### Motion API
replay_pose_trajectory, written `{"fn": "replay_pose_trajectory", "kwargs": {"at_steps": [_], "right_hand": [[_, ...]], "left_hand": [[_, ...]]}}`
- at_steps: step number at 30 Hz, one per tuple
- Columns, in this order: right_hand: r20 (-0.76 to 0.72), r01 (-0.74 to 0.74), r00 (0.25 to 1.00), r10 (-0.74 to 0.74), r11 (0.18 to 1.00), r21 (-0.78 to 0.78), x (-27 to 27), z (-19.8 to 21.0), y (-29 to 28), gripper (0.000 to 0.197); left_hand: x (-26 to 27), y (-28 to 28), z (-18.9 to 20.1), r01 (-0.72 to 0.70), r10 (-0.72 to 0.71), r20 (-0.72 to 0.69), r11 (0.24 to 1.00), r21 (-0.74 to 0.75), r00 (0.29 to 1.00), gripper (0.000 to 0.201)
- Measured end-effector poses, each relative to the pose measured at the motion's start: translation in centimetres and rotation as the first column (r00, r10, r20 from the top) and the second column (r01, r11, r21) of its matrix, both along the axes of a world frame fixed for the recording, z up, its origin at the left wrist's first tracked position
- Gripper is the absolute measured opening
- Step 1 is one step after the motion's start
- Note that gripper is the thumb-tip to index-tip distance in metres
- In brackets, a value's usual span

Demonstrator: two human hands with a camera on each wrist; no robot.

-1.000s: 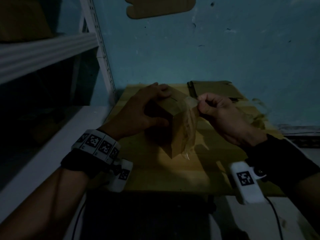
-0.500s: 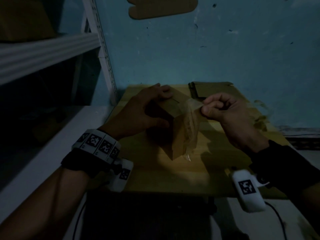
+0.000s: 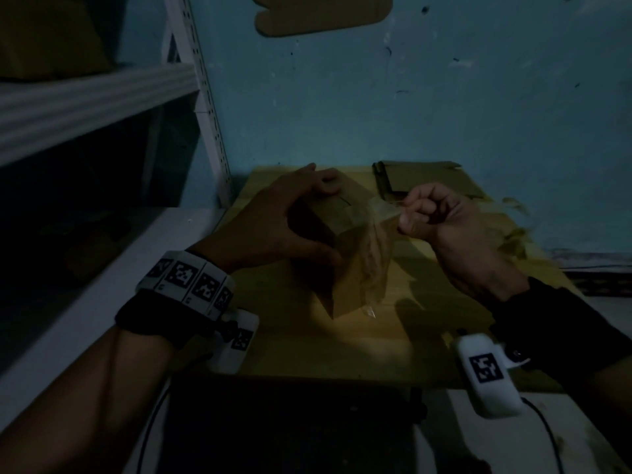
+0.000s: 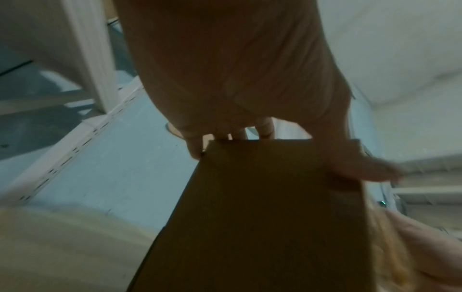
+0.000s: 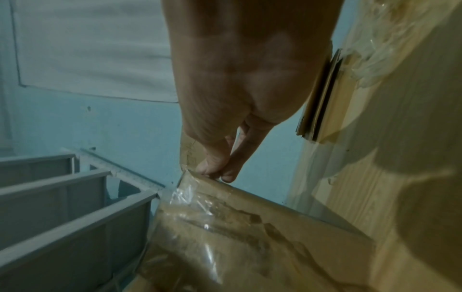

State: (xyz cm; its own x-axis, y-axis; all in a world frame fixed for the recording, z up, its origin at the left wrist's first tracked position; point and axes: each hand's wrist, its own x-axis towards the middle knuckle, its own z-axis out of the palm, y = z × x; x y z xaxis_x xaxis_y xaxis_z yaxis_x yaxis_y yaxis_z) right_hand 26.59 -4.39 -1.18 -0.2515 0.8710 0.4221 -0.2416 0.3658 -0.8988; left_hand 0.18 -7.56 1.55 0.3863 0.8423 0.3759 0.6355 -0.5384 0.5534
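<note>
left hand (image 3: 273,220) grips the box (image 3: 345,268) steady; right hand (image 3: 441,220) pinches the tape (image 3: 383,213), which stretches rightward off the box's top edge.

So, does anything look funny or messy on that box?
Yes. The clear tape is half peeled off the cardboard box, hanging wrinkled down its side; the right hand pinches its top end while the left hand grips the box. Crumpled scraps litter the table.

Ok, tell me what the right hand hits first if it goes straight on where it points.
Probably the cardboard box, just past the tape the right hand pinches; depth is unclear.
</note>
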Motion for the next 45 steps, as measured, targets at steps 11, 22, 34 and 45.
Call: {"fn": "replay_pose_trajectory", "kwargs": {"at_steps": [11, 22, 34, 45], "right_hand": [[0.168, -0.060, 0.985, 0.046, 0.995, 0.081, -1.3, -0.3, -0.2, 0.038], [0.188, -0.235, 0.949, 0.252, 0.966, -0.107, 0.0, 1.3, -0.4, 0.024], [0.151, -0.236, 0.946, 0.287, 0.929, -0.285, 0.6, 0.8, -0.5, 0.047], [0.251, -0.252, 0.927, 0.279, 0.958, -0.137, 0.3, 1.1, 0.3, 0.014]], "left_hand": [[0.8, -0.3, -0.1, -0.058, 0.058, 0.008, 0.998, 0.011, 0.998, 0.103], [0.7, 0.0, -0.5, -0.036, 0.034, 0.053, 0.999, 0.037, 0.998, 0.101], [1.0, 0.0, -0.8, 0.001, -0.006, 0.080, 0.997, 0.072, 0.997, 0.090], [0.6, 0.5, -1.1, -0.003, -0.001, 0.051, 0.997, 0.075, 0.999, 0.094]]}}
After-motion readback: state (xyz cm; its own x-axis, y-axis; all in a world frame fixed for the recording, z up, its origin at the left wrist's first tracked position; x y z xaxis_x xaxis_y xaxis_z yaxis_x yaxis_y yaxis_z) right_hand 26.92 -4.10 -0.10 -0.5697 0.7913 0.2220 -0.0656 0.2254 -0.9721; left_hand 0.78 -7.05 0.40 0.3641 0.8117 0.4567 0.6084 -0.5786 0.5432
